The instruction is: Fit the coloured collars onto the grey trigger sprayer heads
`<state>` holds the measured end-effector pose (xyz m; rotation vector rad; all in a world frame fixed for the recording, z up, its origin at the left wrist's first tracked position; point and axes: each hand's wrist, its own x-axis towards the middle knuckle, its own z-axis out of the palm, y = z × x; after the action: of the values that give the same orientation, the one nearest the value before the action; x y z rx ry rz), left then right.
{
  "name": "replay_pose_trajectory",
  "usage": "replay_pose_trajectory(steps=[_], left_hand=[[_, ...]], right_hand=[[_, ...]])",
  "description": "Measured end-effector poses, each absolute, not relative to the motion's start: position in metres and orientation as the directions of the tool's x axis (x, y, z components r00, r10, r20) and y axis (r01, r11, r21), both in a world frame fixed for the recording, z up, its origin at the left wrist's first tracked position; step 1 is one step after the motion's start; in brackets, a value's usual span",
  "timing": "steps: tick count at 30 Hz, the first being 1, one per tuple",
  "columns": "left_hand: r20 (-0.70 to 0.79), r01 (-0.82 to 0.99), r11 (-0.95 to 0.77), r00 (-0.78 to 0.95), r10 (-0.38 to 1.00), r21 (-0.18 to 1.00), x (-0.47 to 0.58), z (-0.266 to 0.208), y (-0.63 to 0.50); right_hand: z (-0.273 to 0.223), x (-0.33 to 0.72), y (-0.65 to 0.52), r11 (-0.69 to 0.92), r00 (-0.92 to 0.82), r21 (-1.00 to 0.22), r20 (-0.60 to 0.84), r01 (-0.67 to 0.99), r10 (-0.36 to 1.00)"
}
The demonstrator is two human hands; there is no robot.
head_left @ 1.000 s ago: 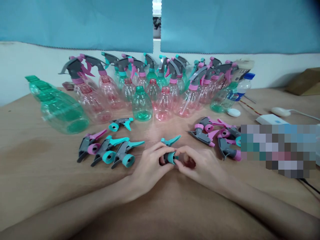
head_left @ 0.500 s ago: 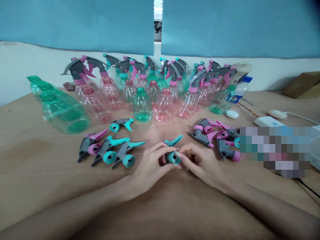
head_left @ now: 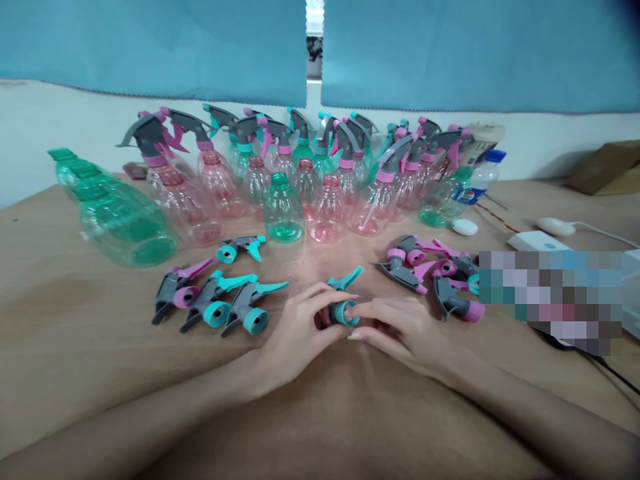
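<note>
My left hand (head_left: 305, 327) is closed around a grey trigger spray head (head_left: 339, 312), fingers above and thumb below. The head's turquoise collar faces me and its turquoise trigger (head_left: 350, 279) points up and away. At the collar's mouth is the index fingertip of my right hand (head_left: 400, 327); its thumb is stretched out below the collar, apart from the index finger. To the left lie several more spray heads, including one with a pink collar (head_left: 187, 297) and one with a turquoise collar (head_left: 256, 321). Another group, including a pink-nozzled head (head_left: 457, 303), lies to the right.
Behind stand several spray bottles, some capped with heads, some open like the green bottle (head_left: 284, 210) and pink bottle (head_left: 326, 213). Green bottles (head_left: 125, 230) stand far left. On the right are a blue-capped bottle (head_left: 484, 177), a white mouse (head_left: 556, 227) and a cardboard box (head_left: 607, 167).
My right thumb has moved down off the collar, and the index fingertip has come to its mouth. My left hand keeps its hold on the spray head. The view has shifted slightly.
</note>
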<state>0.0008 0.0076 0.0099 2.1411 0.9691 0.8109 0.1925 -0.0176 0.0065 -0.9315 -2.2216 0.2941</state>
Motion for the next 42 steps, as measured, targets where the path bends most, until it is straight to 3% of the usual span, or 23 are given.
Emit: replay_pose_trajectory(steps=[11,19,25,36,42], left_hand=[[0.267,0.405,-0.526,0.542,0.797,0.748,0.001,0.009,0.007],[0.275,0.394,-0.523,0.533,0.800,0.756,-0.001,0.006,0.008],[0.268,0.421,-0.533,0.541,0.797,0.734,0.000,0.007,0.007],[0.297,0.501,-0.471,0.390,0.872,0.726,-0.002,0.005,0.011],[0.325,0.495,-0.463,0.343,0.882,0.735,0.007,0.018,0.028]], right_hand=[[0.003,0.193,-0.017,0.674,-0.471,-0.411,0.495,0.614,0.730],[0.000,0.189,-0.021,0.641,-0.436,-0.563,0.471,0.521,0.767],[0.004,0.190,-0.020,0.560,-0.404,-0.562,0.388,0.609,0.828],[0.003,0.186,-0.021,0.504,-0.283,-0.670,0.419,0.544,0.863],[-0.011,0.187,-0.012,0.500,-0.342,-0.671,0.365,0.547,0.866]])
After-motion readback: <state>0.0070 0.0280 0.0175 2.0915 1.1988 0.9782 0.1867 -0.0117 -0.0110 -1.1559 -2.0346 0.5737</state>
